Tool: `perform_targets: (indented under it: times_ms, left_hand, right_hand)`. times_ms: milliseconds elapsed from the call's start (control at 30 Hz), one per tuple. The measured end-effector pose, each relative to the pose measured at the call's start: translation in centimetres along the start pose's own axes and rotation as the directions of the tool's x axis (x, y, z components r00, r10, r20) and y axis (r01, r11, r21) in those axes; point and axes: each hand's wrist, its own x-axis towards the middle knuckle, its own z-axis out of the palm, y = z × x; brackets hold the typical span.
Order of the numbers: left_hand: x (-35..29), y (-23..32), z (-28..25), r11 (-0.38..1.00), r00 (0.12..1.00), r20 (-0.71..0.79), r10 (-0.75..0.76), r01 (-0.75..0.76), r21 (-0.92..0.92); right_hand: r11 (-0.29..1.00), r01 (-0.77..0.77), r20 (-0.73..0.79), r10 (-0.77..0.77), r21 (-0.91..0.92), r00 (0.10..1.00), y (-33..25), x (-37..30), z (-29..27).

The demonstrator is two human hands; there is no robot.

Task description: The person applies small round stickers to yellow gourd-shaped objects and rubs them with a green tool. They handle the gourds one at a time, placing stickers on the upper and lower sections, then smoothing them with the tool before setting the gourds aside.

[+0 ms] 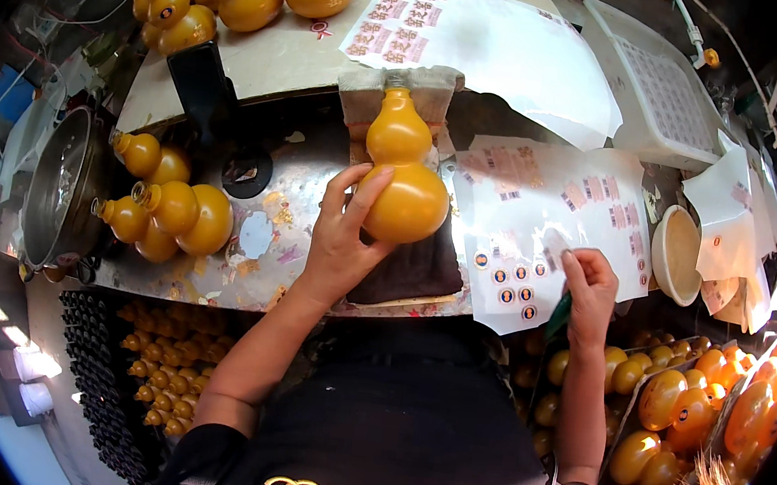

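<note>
My left hand [344, 228] is wrapped around the lower bulb of a glossy amber gourd-shaped bottle [402, 201]. The bottle lies with its neck pointing away from me, against a cloth-covered rest [361, 98], over a dark pad [408, 278]. My right hand [590, 287] pinches a small pale decal [555, 251] between thumb and fingertips. A dark green tool [557, 319], its kind unclear, sticks out below the same fingers. Beneath that hand spreads a white sheet [588, 235] bearing small round dark emblems and pinkish rectangular decals.
Several gourd bottles stand on the left [206, 221] and on the back board [248, 2]. A metal pan [58, 189] is at far left, a pale bowl [678, 256] at right. A larger decal sheet [485, 44] lies behind, beside a white tray [661, 86]. Crates of gourds [664, 414] sit below.
</note>
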Motion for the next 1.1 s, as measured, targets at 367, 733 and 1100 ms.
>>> perform_targets:
  times_ms: [367, 733, 1100]
  left_hand:
    - [0.6, 1.3, -0.5, 0.997, 0.997, 0.006, -0.078, 0.078, -0.030]
    - [0.6, 1.9, -0.1, 1.000, 1.000, 0.021, -0.010, 0.011, -0.021]
    - [0.2, -0.4, 0.7, 0.944, 0.976, 0.087, -0.200, 0.215, -0.252]
  right_hand:
    - [0.995, -0.031, 0.245, 0.008, 0.093, 0.970, -2.8, 1.2, 6.4]
    - [0.998, -0.047, 0.311, 0.029, 0.050, 0.950, -3.6, 1.0, 7.0]
    - [0.998, -0.056, 0.486, 0.034, 0.031, 0.873, -6.3, 1.4, 8.8]
